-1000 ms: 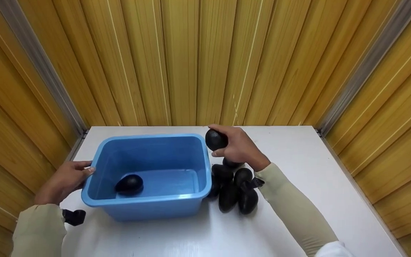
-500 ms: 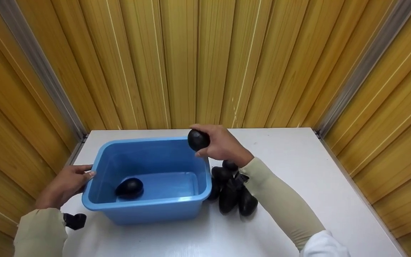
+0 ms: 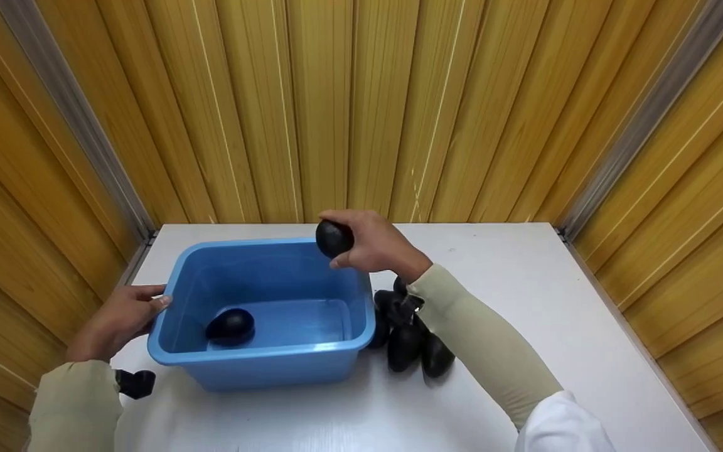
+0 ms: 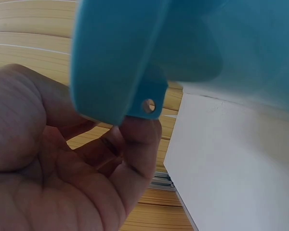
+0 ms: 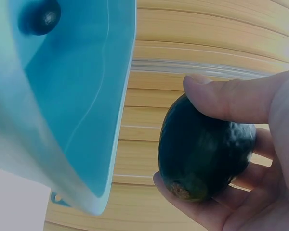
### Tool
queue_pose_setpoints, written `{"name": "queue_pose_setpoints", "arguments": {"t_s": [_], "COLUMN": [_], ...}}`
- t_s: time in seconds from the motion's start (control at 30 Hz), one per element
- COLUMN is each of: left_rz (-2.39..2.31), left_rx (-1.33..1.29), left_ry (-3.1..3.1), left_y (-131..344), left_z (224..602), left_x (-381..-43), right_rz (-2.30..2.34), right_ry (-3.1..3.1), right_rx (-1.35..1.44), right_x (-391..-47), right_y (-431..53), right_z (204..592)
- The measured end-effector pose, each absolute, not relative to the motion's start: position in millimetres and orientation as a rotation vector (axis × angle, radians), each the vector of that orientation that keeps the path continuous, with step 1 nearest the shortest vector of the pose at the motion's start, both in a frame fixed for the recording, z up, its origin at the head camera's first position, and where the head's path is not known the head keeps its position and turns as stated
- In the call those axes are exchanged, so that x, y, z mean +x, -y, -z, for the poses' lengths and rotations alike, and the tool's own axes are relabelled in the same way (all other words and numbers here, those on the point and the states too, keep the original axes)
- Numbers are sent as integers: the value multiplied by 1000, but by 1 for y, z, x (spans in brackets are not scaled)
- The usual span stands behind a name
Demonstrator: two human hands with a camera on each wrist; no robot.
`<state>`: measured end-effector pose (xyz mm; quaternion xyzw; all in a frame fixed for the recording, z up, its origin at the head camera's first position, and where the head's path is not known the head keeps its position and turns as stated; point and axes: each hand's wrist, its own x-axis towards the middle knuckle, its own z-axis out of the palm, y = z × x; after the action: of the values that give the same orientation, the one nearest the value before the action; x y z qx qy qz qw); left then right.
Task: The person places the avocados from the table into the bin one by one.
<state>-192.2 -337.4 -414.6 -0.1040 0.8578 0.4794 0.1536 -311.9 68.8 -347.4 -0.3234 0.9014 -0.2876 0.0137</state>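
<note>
My right hand grips a dark avocado between thumb and fingers, and its stem scar shows in the right wrist view. In the head view this avocado overlaps the back right part of the blue tub. My left hand holds the tub's left rim, thumb on top and fingers beneath, as the left wrist view also shows. One avocado lies on the tub floor at the left. Several more avocados sit in a group just right of the tub, partly hidden by my right forearm.
A white table carries the tub and the avocados. Yellow wood-look panels rise behind it and on both sides, with grey metal strips in the corners. Black wrist cameras are strapped at the sleeves.
My right hand has carried the avocado leftward, from beside the tub's right rim to over its back right part. My left hand keeps its hold on the rim.
</note>
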Motion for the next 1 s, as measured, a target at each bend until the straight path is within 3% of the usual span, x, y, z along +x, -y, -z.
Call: {"name": "queue_pose_setpoints", "arguments": {"t_s": [1.0], "left_rz": [-1390], "left_rx": [-322], "left_ry": [-2458], "left_y": [332], "left_z": [414], "left_x": [-188], "right_rz": [852], "right_ry": [-2693], "right_rx": [-1155], "right_x": [-311], "right_y": [-18], "right_z": [337]}}
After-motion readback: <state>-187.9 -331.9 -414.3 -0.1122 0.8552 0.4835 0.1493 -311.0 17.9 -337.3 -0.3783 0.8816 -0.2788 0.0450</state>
